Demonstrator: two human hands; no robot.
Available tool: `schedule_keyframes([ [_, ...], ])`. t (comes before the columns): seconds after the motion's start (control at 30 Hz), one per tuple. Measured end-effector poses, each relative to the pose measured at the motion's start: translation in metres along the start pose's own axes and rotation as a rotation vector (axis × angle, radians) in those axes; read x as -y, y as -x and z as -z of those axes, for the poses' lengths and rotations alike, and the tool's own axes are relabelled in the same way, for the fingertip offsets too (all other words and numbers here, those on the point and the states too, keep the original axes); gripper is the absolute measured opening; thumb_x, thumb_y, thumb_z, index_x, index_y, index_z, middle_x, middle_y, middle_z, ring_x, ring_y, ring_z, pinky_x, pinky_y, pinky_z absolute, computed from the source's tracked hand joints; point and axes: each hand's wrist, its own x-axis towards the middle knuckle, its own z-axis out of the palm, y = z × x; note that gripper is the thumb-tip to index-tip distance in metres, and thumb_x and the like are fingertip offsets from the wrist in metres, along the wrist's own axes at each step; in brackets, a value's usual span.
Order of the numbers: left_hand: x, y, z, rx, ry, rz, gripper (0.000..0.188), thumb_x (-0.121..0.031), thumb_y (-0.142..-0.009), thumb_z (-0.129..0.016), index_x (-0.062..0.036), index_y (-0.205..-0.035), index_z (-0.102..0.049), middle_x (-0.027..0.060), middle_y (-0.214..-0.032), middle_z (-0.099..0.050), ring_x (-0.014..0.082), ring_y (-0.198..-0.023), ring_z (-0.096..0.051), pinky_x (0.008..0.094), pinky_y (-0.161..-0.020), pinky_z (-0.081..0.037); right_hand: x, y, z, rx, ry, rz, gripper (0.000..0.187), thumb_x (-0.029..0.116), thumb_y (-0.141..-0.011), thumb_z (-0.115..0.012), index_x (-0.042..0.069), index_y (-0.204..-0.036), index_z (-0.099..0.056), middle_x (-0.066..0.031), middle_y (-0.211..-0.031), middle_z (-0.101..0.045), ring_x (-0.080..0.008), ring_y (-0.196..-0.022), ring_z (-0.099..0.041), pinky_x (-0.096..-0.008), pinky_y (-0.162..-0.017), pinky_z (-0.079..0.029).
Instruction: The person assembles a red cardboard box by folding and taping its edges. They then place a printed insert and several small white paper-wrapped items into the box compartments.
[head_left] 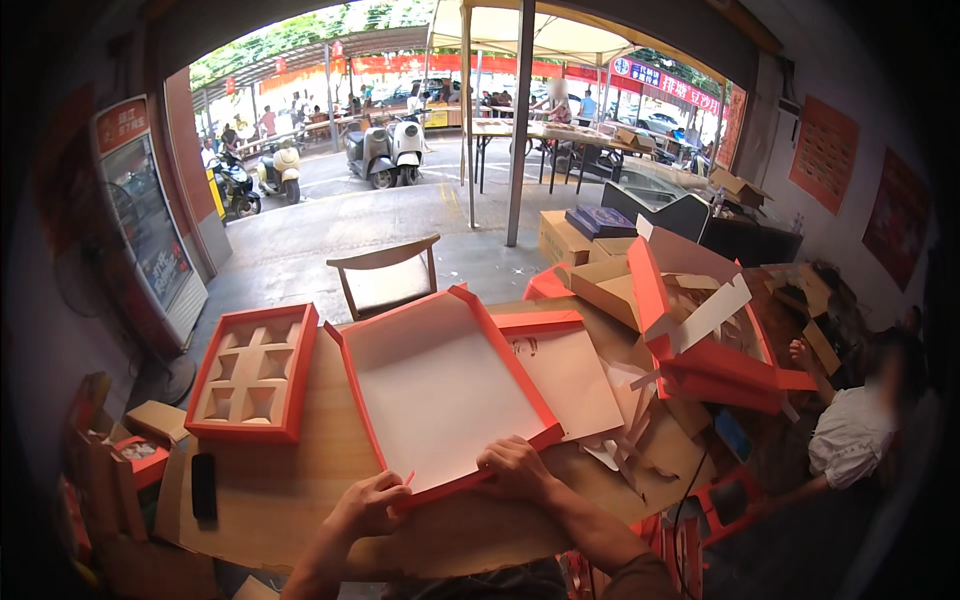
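Note:
A large shallow cardboard box (445,375), white inside with red sides, lies partly folded on the table before me. My left hand (368,503) is closed on its near left corner, where a small red flap sticks up by the fingers. Farther right along the same near side, my right hand (514,466) grips the red edge, with its fingers bent over the wall. To the left sits a red box with a divided insert (252,372) of several cream compartments. Partly under the large box's right side is a flat pinkish box panel (565,375) with a red rim.
A black phone-like object (204,487) lies at the wooden table's (270,510) left. Paper scraps (625,440) and piled red box parts (700,340) crowd the right. A wooden chair (385,275) stands beyond; another person (850,435) sits at the right.

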Motion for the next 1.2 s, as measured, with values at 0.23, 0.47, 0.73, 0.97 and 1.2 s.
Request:
schedule_keyframes([
  [0.23, -0.003, -0.001, 0.001, -0.013, -0.131, -0.052, 0.013, -0.009, -0.077, -0.077, -0.0169, -0.081, -0.067, 0.0018, -0.087, -0.067, 0.0259, -0.074, -0.07, 0.04, -0.057, -0.057, -0.003, 0.003, -0.002, -0.01, 0.082, 0.025, 0.028, 0.022, -0.078, -0.083, 0.012, -0.093, -0.061, -0.0042, -0.083, -0.065, -0.0287, -0.078, -0.067, -0.0435, -0.074, -0.051],
  [0.47, 0.007, 0.005, 0.008, -0.018, -0.154, -0.017, 0.013, -0.007, -0.075, -0.075, -0.0148, -0.077, -0.065, 0.0026, -0.087, -0.066, 0.0266, -0.074, -0.07, 0.0401, -0.057, -0.057, -0.012, -0.012, 0.057, -0.079, 0.404, -0.118, 0.049, 0.025, -0.074, -0.091, 0.013, -0.116, -0.07, -0.0076, -0.099, -0.072, -0.0287, -0.104, -0.071, -0.0492, -0.102, -0.052],
  [0.73, 0.018, 0.007, 0.011, -0.036, -0.128, 0.001, 0.014, -0.003, -0.07, -0.071, -0.013, -0.076, -0.065, 0.0039, -0.087, -0.066, 0.028, -0.074, -0.069, 0.0407, -0.059, -0.058, -0.061, 0.034, 0.087, 0.16, 0.019, -0.489, 0.057, 0.018, -0.071, -0.094, 0.011, -0.124, -0.075, -0.0109, -0.112, -0.077, -0.0327, -0.113, -0.07, -0.0441, -0.108, -0.053],
  [0.97, 0.022, 0.009, 0.017, -0.06, -0.115, 0.052, 0.013, -0.007, -0.072, -0.077, -0.0115, -0.073, -0.065, 0.0036, -0.088, -0.067, 0.0265, -0.073, -0.07, 0.0396, -0.06, -0.058, -0.051, 0.029, 0.074, 0.224, 0.122, -0.413, 0.053, 0.017, -0.075, -0.092, 0.014, -0.125, -0.075, -0.0082, -0.109, -0.077, -0.0301, -0.127, -0.063, -0.0465, -0.108, -0.05],
  [1.2, 0.019, 0.007, 0.012, -0.101, -0.207, 0.088, 0.026, -0.024, -0.078, -0.089, -0.0104, -0.072, -0.068, 0.0028, -0.091, -0.07, 0.0249, -0.076, -0.072, 0.0393, -0.063, -0.06, -0.053, 0.03, 0.069, 0.193, 0.1, -0.416, 0.052, 0.02, -0.077, -0.092, 0.015, -0.125, -0.073, -0.0066, -0.1, -0.074, -0.0312, -0.125, -0.062, -0.0471, -0.107, -0.049],
])
